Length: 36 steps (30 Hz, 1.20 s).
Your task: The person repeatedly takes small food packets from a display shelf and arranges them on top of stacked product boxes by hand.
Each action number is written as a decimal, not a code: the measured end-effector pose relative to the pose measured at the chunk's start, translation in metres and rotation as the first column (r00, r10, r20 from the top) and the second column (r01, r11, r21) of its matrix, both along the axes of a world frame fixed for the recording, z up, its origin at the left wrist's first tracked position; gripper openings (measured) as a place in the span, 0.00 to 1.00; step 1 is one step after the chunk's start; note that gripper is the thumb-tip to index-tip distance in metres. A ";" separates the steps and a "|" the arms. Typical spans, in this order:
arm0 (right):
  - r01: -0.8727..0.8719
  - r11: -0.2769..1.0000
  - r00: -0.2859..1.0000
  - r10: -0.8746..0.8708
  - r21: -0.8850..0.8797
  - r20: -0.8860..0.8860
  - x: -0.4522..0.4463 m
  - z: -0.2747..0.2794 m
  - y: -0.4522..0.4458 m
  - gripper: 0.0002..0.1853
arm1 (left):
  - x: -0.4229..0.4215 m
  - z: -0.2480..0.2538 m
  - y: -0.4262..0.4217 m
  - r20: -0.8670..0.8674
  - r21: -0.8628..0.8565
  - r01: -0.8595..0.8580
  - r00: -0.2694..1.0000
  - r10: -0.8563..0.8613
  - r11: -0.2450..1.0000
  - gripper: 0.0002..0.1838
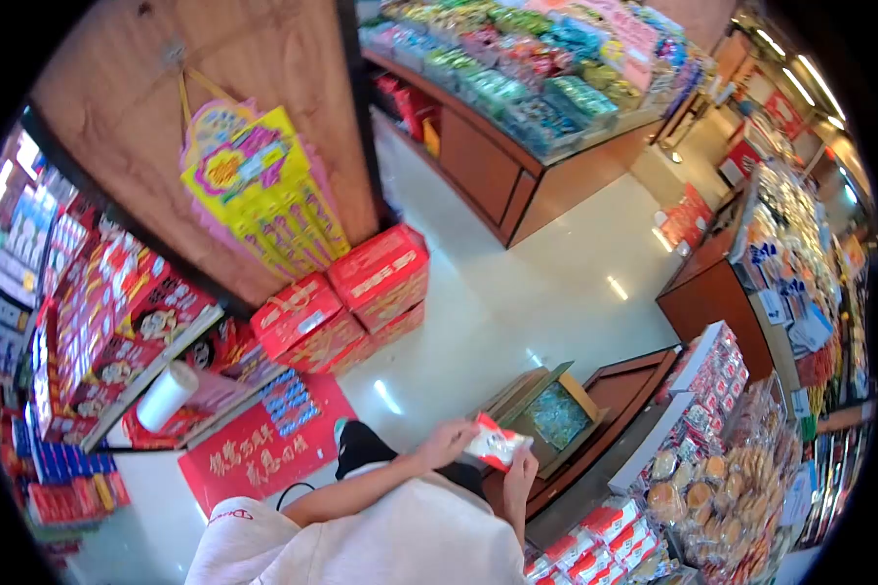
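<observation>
A small red and white packet [498, 443] is held in front of my body, between both hands. My left hand [447, 443] grips its left end with bent fingers. At its right end, my right hand [521, 470] pinches the edge. Just beyond the packet stands an open cardboard box [556, 413] with clear wrapped items inside. Similar red and white packets [595, 546] lie on the display below my right hand.
Stacked red gift boxes [351, 292] stand on the floor ahead, beside a red mat [263, 444]. A wooden candy counter [488, 166] is farther off. Packaged biscuits [712, 492] fill the display at right. Shelves with red packages [127, 317] are at left.
</observation>
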State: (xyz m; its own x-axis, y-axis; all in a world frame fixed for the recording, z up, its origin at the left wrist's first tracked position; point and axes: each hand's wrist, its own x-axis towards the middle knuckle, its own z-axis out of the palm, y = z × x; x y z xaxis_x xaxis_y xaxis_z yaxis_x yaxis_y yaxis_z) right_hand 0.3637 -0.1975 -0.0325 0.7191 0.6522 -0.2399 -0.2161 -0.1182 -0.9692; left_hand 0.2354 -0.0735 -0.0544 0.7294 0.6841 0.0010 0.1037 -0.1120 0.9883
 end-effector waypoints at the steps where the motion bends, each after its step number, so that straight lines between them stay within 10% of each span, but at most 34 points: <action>1: -0.075 0.997 0.997 0.074 -0.015 -0.030 0.001 -0.005 0.002 0.23 | -0.010 -0.001 0.004 -0.012 -0.009 -0.028 1.000 0.028 1.000 0.16; 8: -0.206 0.966 0.927 0.243 0.154 -0.285 -0.028 -0.052 0.095 0.17 | -0.074 0.017 0.066 0.029 0.008 -0.284 0.959 0.283 0.959 0.16; 19: -0.531 0.843 0.818 0.537 0.091 -0.204 -0.138 -0.019 0.214 0.13 | -0.192 0.026 0.126 -0.056 -0.072 -0.652 0.759 0.649 0.755 0.18; 36: -0.837 0.538 0.471 0.613 0.102 0.634 -0.386 0.021 0.371 0.20 | -0.432 0.051 0.225 0.041 -0.004 -0.847 0.530 0.847 0.531 0.15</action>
